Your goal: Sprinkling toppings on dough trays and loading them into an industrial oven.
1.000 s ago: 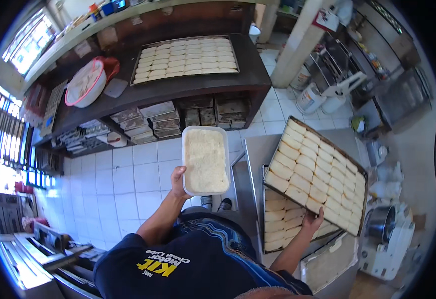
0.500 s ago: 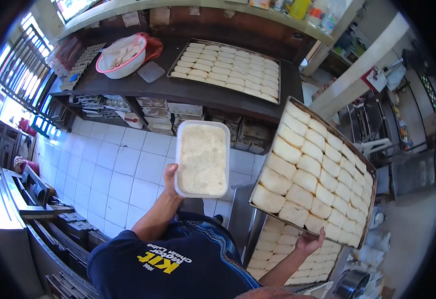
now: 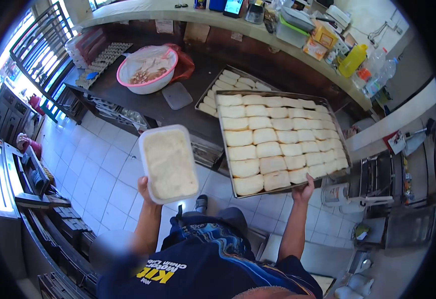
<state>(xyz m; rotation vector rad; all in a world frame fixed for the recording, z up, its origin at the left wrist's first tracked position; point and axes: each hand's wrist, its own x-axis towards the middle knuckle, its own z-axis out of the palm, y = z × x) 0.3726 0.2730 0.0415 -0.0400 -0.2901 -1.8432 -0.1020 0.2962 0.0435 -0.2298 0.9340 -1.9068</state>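
My left hand (image 3: 148,192) grips the lower left side of a white plastic tub (image 3: 179,198), filled with pale, crumbly powder (image 3: 170,162). It is held over the tiled floor. In my right hand (image 3: 303,189) is the near edge of a large metal baking tray (image 3: 263,193). Rows of pale rolls (image 3: 267,135) fill that tray, packed side by side. The tray's far left part overlaps a second tray of rolls (image 3: 230,79) on the dark counter and partly hides it. Where the held tray rests, if anywhere, I cannot tell.
On the counter (image 3: 198,74) stand a pink-rimmed basin (image 3: 145,84) lined with plastic, a flat translucent lid (image 3: 177,95) and egg trays (image 3: 105,60). A ledge behind holds bottles (image 3: 352,60) and boxes. Dark metal equipment (image 3: 58,219) lines the left. A white bucket (image 3: 335,194) stands at right.
The right hand's tray has swung left and away from me, over the counter's edge. The tub has moved left and slightly nearer. My view has turned to the right.
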